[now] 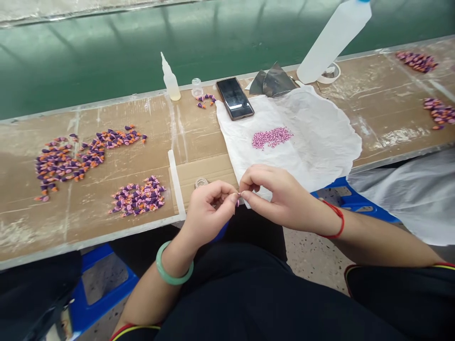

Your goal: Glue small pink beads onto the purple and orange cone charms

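Observation:
My left hand [210, 208], with a green bangle at its wrist, is closed in a pinch at the table's front edge. Against its fingertips, my right hand [273, 195] is pinched too, a red cord round its wrist. A tiny pinkish piece [239, 197] shows between the fingertips; its kind is too small to tell. Behind my left hand stands a small clear cup [201, 182], partly hidden. Past my right hand, tiny pink-and-white pieces [272, 138] lie heaped on a white cloth [316, 128]. Purple, pink and orange figures [138, 196] sit left of my left hand.
A larger group of figures [88, 154] spreads over the table's left. Along the back stand a dropper bottle [170, 80], a clear cap [196, 87], a phone [235, 98], dark sheets [275, 80], a tape roll [330, 74] and a tilted large bottle [334, 40]. More figures [416, 61] lie right.

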Demonstrator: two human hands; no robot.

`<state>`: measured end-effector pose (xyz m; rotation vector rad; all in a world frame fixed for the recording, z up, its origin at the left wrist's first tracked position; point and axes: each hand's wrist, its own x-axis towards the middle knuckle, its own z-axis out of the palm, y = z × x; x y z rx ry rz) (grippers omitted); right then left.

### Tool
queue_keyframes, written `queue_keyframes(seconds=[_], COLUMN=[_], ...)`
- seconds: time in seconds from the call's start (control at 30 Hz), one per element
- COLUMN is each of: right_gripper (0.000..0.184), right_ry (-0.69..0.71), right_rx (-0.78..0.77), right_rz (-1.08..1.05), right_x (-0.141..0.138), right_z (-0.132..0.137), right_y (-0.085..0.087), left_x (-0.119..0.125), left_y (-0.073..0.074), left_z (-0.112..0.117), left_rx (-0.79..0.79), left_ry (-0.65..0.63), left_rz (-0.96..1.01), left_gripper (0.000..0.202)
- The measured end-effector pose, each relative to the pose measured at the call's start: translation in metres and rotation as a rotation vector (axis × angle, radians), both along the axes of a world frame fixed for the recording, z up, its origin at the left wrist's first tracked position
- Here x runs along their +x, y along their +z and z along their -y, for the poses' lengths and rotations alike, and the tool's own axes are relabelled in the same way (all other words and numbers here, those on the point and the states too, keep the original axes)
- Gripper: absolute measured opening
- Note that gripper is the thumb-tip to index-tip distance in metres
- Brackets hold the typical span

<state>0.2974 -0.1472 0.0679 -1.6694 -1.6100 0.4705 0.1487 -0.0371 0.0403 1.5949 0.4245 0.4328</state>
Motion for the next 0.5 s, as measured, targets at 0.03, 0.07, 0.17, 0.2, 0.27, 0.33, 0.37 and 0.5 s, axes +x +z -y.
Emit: queue_keyframes(seconds=[0.03, 0.07, 0.17, 0.2, 0.27, 0.33, 0.37, 0.5], right_gripper=[0.011, 0.012, 0.013, 0.013, 0.014, 0.015, 0.015, 0.014], right_ry=[0.001, 0.003, 0.02, 0.033, 0.064, 0.102, 0.122, 0.217], right_rx=[-0.001, -0.001, 0.003, 0.002, 0.008, 0.018, 0.021, -0.034], right_rz=[-0.004, -0.001, 0.01, 0.012, 0.028, 0.065, 0.086, 0.162], right_x=[-0.001, -0.002, -0.005, -0.005, -0.005, -0.004, -0.002, 0.006], right_z=[-0.001, -0.002, -0.006, -0.007, -0.01, -0.015, -0.018, -0.037], right_y=[-0.001, -0.001, -0.002, -0.002, -0.002, -0.002, -0.002, -0.001], left_x=[-0.001, -0.001, -0.004, -0.005, -0.009, -0.017, -0.022, -0.044], left_y=[-0.001, -0.001, -0.002, -0.002, -0.002, -0.003, -0.004, -0.011], left_z=[-0.001, -0.001, -0.003, -0.004, -0.006, -0.008, -0.01, -0.015], left_rx=[0.013, 0.026, 0.029, 0.012, -0.045, -0.108, -0.129, -0.131], left_ry=[0.003, 0.003, -0.009, -0.015, -0.018, 0.008, 0.033, 0.113], left_rz=[-0.003, -0.008, -0.018, -0.012, 0.011, 0.031, 0.032, -0.013], left_gripper=[0.015, 0.015, 0.014, 0.015, 0.015, 0.014, 0.013, 0.022])
